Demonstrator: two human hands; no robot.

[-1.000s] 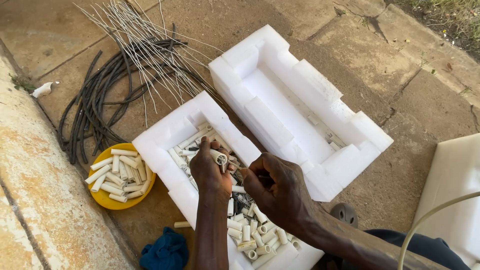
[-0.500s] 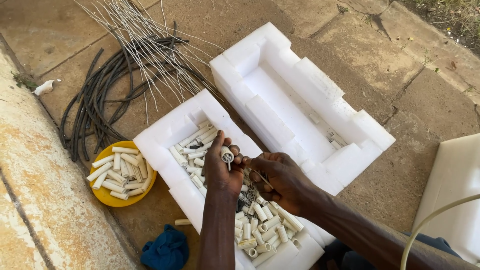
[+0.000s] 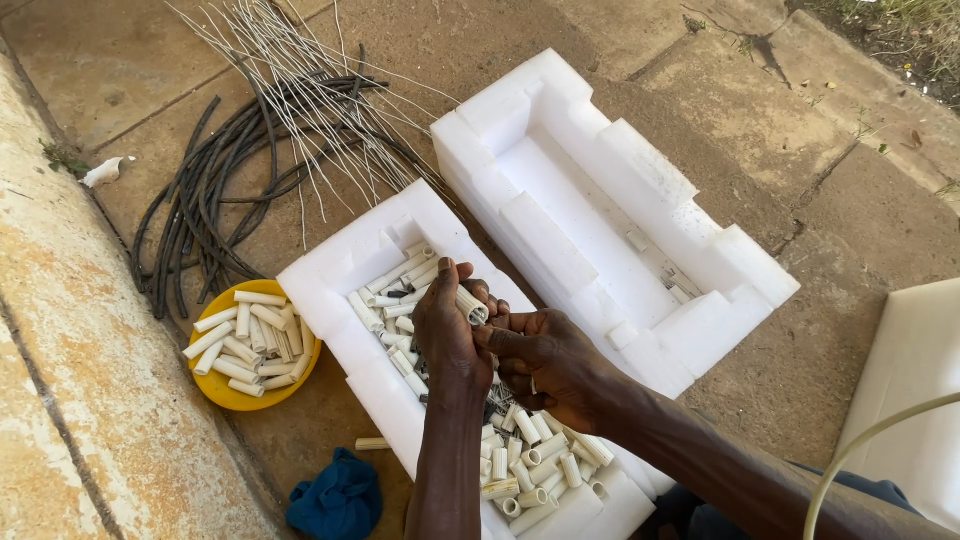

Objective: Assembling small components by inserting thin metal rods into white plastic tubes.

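While the left hand [image 3: 448, 335] pinches a short white tube piece [image 3: 471, 305] between thumb and fingertips, its open end turned up toward the camera, the right hand [image 3: 545, 365] sits just beside it, fingers curled together and meeting the left hand's fingers at the tube; whether the right fingers grip anything of their own cannot be told. Both hands hover above a white foam tray [image 3: 335, 275] that lies on the ground, and the held piece is over the tray's upper half. Inside this tray lie many loose tube pieces [image 3: 525, 465] of the same kind, heaped at both ends, with some dark bits among them under the hands; the forearms cover much of the tray's middle. Just to the right, and almost touching, a larger white foam moulding [image 3: 600, 215] lies at the same slant, its long channel holding only a few small pieces. Left of the tray a yellow bowl [image 3: 240, 400] is filled with longer white tube pieces, and one stray piece [image 3: 372, 443] lies on the paving between bowl and tray. Near the bottom a crumpled blue cloth [image 3: 338, 500] rests. Beyond the bowl a coil of black cable [image 3: 205, 190] lies with a sheaf of thin grey wires [image 3: 300, 80] spread across it. At the right edge stands another white foam slab [image 3: 915, 370], crossed by a pale curved hose [image 3: 870, 440].
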